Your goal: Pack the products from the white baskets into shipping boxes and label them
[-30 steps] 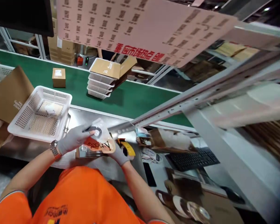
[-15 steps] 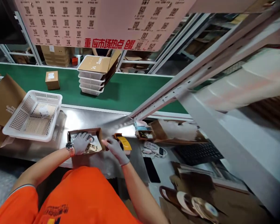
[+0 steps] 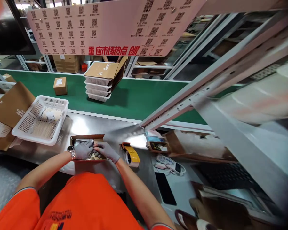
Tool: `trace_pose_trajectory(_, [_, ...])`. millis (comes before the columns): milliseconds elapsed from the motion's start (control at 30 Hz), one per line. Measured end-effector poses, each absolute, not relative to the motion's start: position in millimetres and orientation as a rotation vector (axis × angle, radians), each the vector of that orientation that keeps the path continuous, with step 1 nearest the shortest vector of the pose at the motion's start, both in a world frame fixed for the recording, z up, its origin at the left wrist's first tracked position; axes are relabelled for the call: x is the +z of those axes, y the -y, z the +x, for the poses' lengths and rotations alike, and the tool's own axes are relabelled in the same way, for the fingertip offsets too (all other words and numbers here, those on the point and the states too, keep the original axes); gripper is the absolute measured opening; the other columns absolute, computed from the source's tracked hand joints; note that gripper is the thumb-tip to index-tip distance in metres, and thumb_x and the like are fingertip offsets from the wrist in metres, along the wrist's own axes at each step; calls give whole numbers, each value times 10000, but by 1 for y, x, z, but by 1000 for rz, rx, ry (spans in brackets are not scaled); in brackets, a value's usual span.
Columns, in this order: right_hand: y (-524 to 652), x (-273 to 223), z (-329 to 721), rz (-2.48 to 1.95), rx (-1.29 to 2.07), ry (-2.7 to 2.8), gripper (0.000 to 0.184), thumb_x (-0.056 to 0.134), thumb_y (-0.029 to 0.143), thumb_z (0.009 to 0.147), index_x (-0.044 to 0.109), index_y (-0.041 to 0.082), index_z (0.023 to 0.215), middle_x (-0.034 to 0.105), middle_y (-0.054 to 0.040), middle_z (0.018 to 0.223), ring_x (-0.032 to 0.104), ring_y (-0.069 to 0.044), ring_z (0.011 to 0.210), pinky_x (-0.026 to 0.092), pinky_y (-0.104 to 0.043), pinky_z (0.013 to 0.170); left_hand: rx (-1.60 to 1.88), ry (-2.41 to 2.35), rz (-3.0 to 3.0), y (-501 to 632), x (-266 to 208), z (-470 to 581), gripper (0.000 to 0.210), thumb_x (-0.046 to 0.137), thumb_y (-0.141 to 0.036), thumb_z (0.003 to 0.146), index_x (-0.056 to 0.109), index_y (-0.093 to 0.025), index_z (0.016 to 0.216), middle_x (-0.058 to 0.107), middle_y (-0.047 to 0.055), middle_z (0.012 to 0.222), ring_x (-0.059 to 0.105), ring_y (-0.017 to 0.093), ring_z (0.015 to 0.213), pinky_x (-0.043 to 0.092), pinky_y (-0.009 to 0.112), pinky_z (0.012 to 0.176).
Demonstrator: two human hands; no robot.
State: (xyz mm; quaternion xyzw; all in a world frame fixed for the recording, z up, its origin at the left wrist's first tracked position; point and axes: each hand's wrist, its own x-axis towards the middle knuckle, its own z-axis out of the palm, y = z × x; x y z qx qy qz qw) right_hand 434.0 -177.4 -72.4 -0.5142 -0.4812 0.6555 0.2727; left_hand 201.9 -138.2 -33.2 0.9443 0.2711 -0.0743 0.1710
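Left hand, head view: the left hand (image 3: 83,150), in a thin grey knit glove, reaches into the box with fingers extended and close together over the contents; whether they grip anything cannot be told.
Wristwatch: a round dark dial on a shiny metal-link bracelet (image 3: 72,153), just behind the left fingers.
Right hand: the right hand (image 3: 107,151), gloved alike, bends its fingers inward beside the left fingertips; what they pinch, if anything, is too small to tell.
Open cardboard box: the brown, rectangular box (image 3: 99,137) lies beneath both sets of fingers, its thin walls around them.
Glossy wrapping: smooth, shiny wrapping (image 3: 83,141) inside the box, just beyond the left fingers.
Tape dispenser: a yellow-topped dispenser (image 3: 133,155) with a pale roll, near the right fingers, to their right.
Steel worktop: smooth, reflective metal (image 3: 86,123) beyond the fingers.
White basket: perforated plastic with rounded corners (image 3: 26,138), left of the left fingers.
Conveyor belt: flat, green (image 3: 144,99), beyond the worktop, well apart from the fingers.
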Motion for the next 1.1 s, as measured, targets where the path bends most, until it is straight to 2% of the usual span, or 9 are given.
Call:
trace_pose_trajectory(133, [183, -88, 435, -1368, 1481, 1444, 358, 758, 523, 963, 889, 227, 1115, 856, -61, 908, 737, -224, 728, 626, -322, 630, 240, -1041, 2494, 161, -19, 159, 446, 603, -148, 1098, 786, -210, 1499, 802, 178, 1519, 769, 336, 1422, 635, 506, 1239])
trace_pose_trajectory(233, [184, -98, 439, -1381, 1221, 1615, 436, 708, 458, 1022, 860, 238, 1367, 880, -85, 1140, 788, -250, 909, 696, -389, 840, 660, -1635, 2135, 192, -14, 123, 476, 625, -320, 1133, 718, -190, 1581, 739, 217, 1611, 671, 398, 1565, 535, 620, 1351])
trace_pose_trajectory(367, [171, -101, 442, -1304, 822, 2090, 761, 771, 451, 1035, 631, 212, 1743, 735, -216, 1549, 771, -345, 1270, 678, -511, 1081, 596, -1648, 1677, 232, -26, 113, 668, 669, -467, 1101, 604, -179, 1700, 703, 224, 1672, 665, 412, 1575, 534, 622, 1349])
trace_pose_trajectory(500, [155, -89, 435, -1108, 663, 2560, 925, 818, 684, 1030, 594, 203, 1787, 620, -278, 1690, 713, -436, 1431, 673, -534, 1100, 483, -1531, 1719, 242, -41, 130, 906, 806, -475, 988, 506, -154, 1780, 607, 254, 1763, 583, 429, 1657, 481, 610, 1394])
trace_pose_trajectory(600, [143, -77, 421, -1000, 631, 2789, 981, 808, 751, 1019, 600, 173, 1785, 624, -280, 1709, 744, -447, 1380, 669, -551, 1108, 301, -1508, 1954, 232, -39, 140, 989, 943, -522, 885, 593, -124, 1719, 566, 290, 1776, 508, 485, 1692, 465, 630, 1397])
trace_pose_trajectory(733, [125, -72, 407, -995, 717, 2901, 1016, 854, 704, 986, 605, 120, 1779, 644, -291, 1707, 795, -466, 1302, 684, -584, 1095, 120, -1472, 2187, 210, -31, 143, 761, 943, -670, 926, 812, -133, 1448, 594, 285, 1727, 528, 496, 1633, 508, 598, 1338])
trace_pose_trajectory(933, [111, -71, 424, -824, 1404, 2342, 752, 441, 769, 1179, 877, 216, 1441, 857, -154, 1441, 798, -338, 1350, 640, -536, 1220, 150, -1674, 2065, 183, -47, 151, 510, 972, -688, 912, 904, -207, 1067, 748, 177, 1283, 660, 401, 1343, 572, 473, 1097])
trace_pose_trajectory(1033, [117, -60, 433, -888, 1512, 2179, 761, 435, 785, 1179, 866, 203, 1413, 898, -122, 1228, 839, -290, 1108, 711, -481, 1038, 276, -1860, 1879, 180, -67, 159, 600, 1072, -677, 775, 842, -190, 1040, 724, 157, 1226, 650, 399, 1298, 557, 486, 1092])
trace_pose_trajectory(1100, [123, -51, 436, -982, 1217, 2154, 639, 476, 669, 1203, 838, 206, 1454, 877, -148, 1305, 828, -299, 1180, 703, -485, 1063, 433, -1969, 1730, 182, -81, 163, 825, 1158, -620, 610, 783, -179, 1198, 695, 168, 1352, 637, 416, 1339, 553, 517, 1142])
